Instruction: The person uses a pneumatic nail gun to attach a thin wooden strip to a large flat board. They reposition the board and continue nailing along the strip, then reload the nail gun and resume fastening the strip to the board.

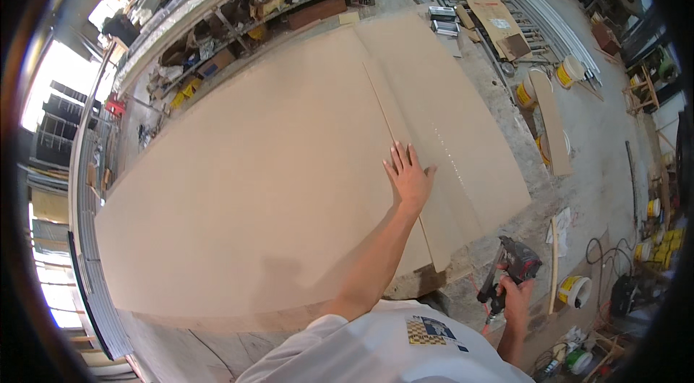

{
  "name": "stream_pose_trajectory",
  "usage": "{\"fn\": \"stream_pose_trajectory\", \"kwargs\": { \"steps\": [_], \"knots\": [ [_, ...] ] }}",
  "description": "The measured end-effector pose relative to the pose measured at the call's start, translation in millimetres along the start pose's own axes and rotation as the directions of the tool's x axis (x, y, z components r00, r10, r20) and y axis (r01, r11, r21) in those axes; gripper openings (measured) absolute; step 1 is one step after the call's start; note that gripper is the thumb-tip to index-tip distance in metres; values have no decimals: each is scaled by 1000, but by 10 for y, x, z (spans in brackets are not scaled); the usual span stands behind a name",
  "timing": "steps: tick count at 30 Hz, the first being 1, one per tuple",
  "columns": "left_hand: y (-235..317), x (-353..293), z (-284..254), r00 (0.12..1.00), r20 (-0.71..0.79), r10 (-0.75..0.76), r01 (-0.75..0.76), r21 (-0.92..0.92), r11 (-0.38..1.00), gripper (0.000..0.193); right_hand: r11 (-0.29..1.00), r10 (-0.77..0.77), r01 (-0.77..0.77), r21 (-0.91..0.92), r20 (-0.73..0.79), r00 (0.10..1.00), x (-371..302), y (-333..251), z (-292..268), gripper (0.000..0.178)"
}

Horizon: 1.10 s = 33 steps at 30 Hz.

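A large tan sheet of board (238, 166) covers the workbench in front of me. Along its right part runs a long narrow board strip (412, 119) with a thin raised edge. My left hand (410, 179) lies on this strip with fingers spread, holding nothing. To its right, a dotted line of small white spots (450, 155) crosses the board. My right hand (515, 296) is wrapped round the handle of a black and red nail gun (520, 260), off the near right corner of the board. A thin orange hose (486, 326) hangs below the tool.
Shelves (246, 29) full of scraps stand beyond the board on the left. At the right are several white and yellow buckets (570, 71), a flattened cardboard piece (499, 25), long metal profiles (538, 7) and a wooden stick (554, 264). Cables (611, 253) lie on the floor.
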<state>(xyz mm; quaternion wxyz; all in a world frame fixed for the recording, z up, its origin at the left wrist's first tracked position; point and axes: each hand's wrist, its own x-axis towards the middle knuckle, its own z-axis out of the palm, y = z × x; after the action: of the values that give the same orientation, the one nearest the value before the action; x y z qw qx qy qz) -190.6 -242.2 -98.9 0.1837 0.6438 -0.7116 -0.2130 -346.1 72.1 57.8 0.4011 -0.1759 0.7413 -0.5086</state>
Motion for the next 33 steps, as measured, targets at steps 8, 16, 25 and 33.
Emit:
{"fn": "stream_pose_trajectory", "kwargs": {
  "steps": [8,16,25,33],
  "knots": [
    [-603,272,59,981,-153,119,-129,-57,990,67,999,-12,13,-45,11,1000,-87,9,164,23],
    [-1296,861,-1074,992,-47,-118,123,116,986,69,996,42,-39,-77,41,998,46,107,405,24],
    [-1803,888,-936,998,-64,22,-7,218,976,67,999,41,-40,-10,68,997,177,21,737,27],
    [-2321,1692,-947,949,-314,24,2,81,997,64,995,78,-71,-67,93,993,254,34,811,38]
  ]
}}
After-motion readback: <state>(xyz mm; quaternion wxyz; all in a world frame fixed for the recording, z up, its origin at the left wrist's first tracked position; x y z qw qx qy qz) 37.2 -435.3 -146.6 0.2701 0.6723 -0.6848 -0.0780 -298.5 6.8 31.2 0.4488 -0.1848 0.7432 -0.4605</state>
